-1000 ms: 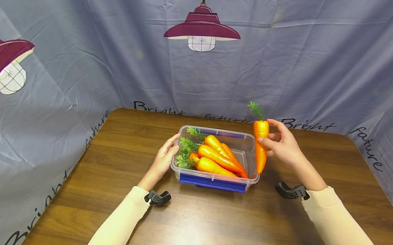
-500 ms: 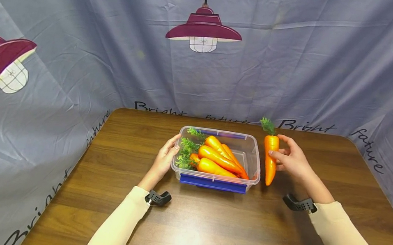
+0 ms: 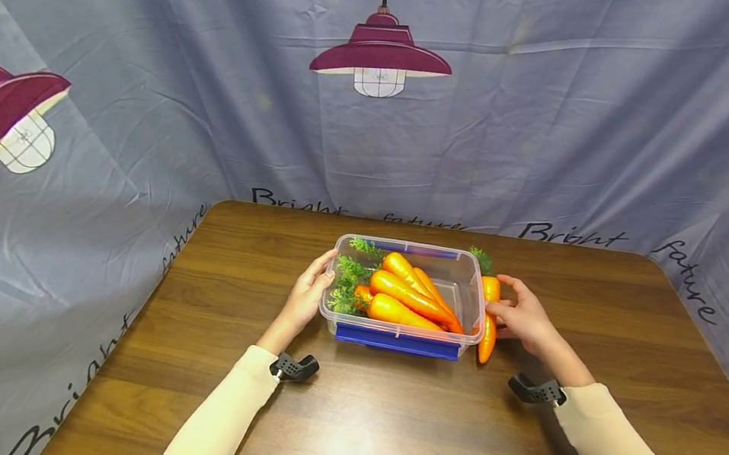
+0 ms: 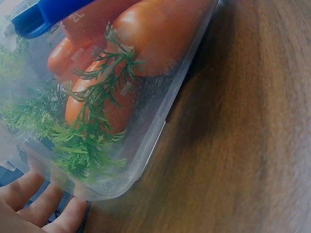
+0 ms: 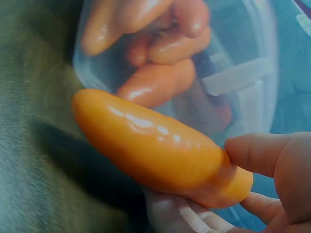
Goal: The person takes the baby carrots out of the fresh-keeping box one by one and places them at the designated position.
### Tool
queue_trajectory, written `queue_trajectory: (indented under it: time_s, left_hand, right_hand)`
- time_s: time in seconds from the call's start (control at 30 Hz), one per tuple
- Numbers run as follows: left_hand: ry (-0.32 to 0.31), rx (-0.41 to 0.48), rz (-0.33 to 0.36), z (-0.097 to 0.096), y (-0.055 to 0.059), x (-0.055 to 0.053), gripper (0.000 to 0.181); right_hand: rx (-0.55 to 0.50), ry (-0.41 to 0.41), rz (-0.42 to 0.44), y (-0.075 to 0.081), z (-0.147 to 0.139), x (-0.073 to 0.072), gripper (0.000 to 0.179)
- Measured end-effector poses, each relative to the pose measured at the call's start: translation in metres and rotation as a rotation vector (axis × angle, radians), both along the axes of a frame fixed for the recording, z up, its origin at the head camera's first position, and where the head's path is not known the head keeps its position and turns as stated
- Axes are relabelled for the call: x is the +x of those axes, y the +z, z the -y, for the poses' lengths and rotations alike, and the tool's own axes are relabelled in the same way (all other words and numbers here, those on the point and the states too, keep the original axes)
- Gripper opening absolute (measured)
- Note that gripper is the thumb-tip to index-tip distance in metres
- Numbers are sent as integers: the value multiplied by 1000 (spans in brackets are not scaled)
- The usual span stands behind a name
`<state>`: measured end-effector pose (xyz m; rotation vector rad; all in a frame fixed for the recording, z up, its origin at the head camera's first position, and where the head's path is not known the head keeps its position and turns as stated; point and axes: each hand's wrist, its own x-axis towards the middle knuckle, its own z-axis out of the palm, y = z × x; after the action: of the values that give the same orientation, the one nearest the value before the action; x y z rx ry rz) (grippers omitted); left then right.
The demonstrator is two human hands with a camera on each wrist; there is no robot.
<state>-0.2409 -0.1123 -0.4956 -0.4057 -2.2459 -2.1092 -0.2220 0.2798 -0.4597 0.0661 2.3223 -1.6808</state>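
Fingers (image 4: 44, 203) of the left hand (image 3: 304, 295) lie against the left wall of the clear box (image 3: 352, 320) near the middle of the frame, spaced apart and wrapped round nothing, seemingly to steady it. That forearm slants up from the bottom edge, left of centre. Several carrots (image 3: 406, 293) lie inside the box, leaves (image 3: 350, 270) bunched toward its left end, with a blue clip (image 3: 396, 341) along the near side. Just right of the box, outside its wall, is the single carrot (image 5: 150, 145), leafy end toward the top of the frame, tip toward the bottom. Whether it touches the table (image 3: 354, 411) is hard to tell. The right hand (image 3: 526, 324) pinches it near the thick end, thumb on one side, fingers on the other, its forearm reaching in from the lower right. The step in hand looks like placing this carrot beside the box; the next move probably calls for a gentle lowering and a clean release.
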Motion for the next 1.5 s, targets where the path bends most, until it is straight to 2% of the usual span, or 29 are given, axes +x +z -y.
queue_trajectory:
  time_s: [0.2,0.83,1.07,1.23,1.37,1.5]
  left_hand:
    - [-5,-8,-9,-2,0,1,48]
    - [-9,33,-47,0,-2,-4,48]
    - [-5,32,-42,-1,-1,-3,48]
    - [5,23,-33,0,-1,-3,48]
    - [2,26,-31,0,-2,-3,48]
    - [-1,35,-28,-1,-3,-3,48]
  right_hand:
    - [-4,1,8,-6,4,1,73]
    - [83,-20,-14,0,1,-1,72]
    - [161,-31,-102,22,-5,0,72]
    - [169,-31,-182,43,-4,-5,68]
    - [179,-1,-226,60,7,-9,67]
    - [209,50,-230,73,22,-12,65]
